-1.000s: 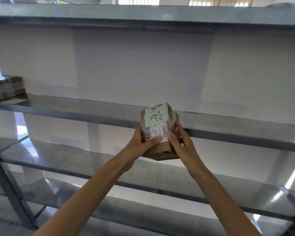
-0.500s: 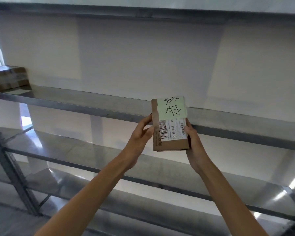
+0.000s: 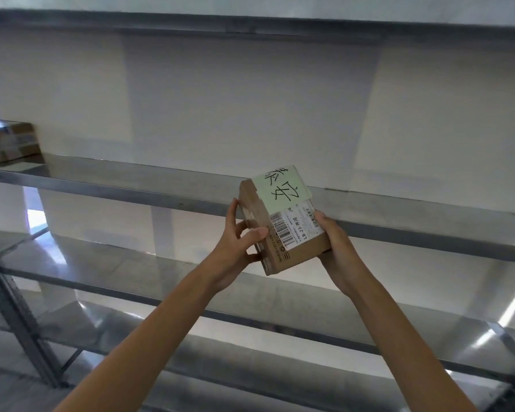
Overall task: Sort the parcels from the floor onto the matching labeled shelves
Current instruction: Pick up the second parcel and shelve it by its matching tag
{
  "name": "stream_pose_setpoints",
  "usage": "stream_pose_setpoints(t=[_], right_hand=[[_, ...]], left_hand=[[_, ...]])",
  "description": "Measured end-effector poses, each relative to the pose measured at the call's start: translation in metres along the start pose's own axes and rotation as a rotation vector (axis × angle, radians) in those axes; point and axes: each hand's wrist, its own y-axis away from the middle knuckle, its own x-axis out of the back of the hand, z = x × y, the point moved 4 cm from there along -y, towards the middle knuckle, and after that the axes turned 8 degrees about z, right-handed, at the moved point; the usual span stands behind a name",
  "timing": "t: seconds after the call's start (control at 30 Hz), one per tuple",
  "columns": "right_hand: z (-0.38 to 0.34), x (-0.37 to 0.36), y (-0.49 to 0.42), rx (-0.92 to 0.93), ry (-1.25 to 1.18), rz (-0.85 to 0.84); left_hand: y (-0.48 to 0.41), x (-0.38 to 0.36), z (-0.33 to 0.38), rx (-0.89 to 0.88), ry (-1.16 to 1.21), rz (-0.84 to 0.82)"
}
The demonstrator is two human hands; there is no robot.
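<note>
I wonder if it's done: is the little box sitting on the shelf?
No, the left hand and right hand hold the box up in front of the shelf.

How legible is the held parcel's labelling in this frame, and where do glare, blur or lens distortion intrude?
Head view: the green note's handwriting and "LB-23" on the shipping label of the cardboard parcel read clearly, while the finer print does not. Head view: bright glare streaks the lower shelf at right. Head view: the far-left parcel is soft, and the wide-angle lens skews the middle shelf.
</note>
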Motion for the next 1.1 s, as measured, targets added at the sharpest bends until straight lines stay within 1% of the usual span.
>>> stream_pose_setpoints(t=[0.1, 0.17, 0.23, 0.3, 0.37, 0.43, 0.53, 0.63, 0.73, 0.9, 1.0, 1.1], right_hand=[[0.002, -0.004, -0.003, -0.006, 0.022, 0.129], [0.008, -0.009, -0.003, -0.053, 0.014, 0.166], [0.014, -0.017, -0.001, -0.14, -0.061, 0.134], [0.016, -0.028, 0.001, -0.186, -0.159, 0.032], [0.014, -0.032, 0.001, -0.171, -0.188, -0.01], [0.011, -0.029, -0.002, -0.152, -0.177, 0.0], [0.006, -0.018, -0.004, -0.129, -0.124, 0.015], [0.004, -0.012, -0.003, -0.093, -0.043, 0.009], [0.003, -0.012, -0.005, -0.071, -0.037, -0.015], [0.002, -0.007, -0.011, -0.083, -0.122, 0.037], [0.0, -0.011, -0.012, -0.017, -0.234, 0.057], [-0.005, -0.012, -0.013, 0.045, -0.283, 0.089]], left_hand=[[-0.005, 0.003, 0.003, -0.027, 0.105, 0.069], [-0.007, 0.006, 0.007, -0.059, 0.163, 0.123], [-0.007, 0.006, 0.009, -0.098, 0.185, 0.157], [-0.006, 0.003, 0.009, -0.123, 0.181, 0.171], [-0.004, 0.001, 0.009, -0.135, 0.163, 0.173], [-0.003, 0.003, 0.012, -0.144, 0.12, 0.164], [-0.001, 0.012, 0.02, -0.142, 0.056, 0.144], [-0.002, 0.019, 0.026, -0.134, 0.044, 0.126], [-0.004, 0.023, 0.028, -0.128, 0.042, 0.16], [-0.001, 0.024, 0.023, -0.114, 0.011, 0.199], [0.003, 0.023, 0.022, -0.134, -0.037, 0.183], [0.007, 0.023, 0.026, -0.13, -0.106, 0.159]])
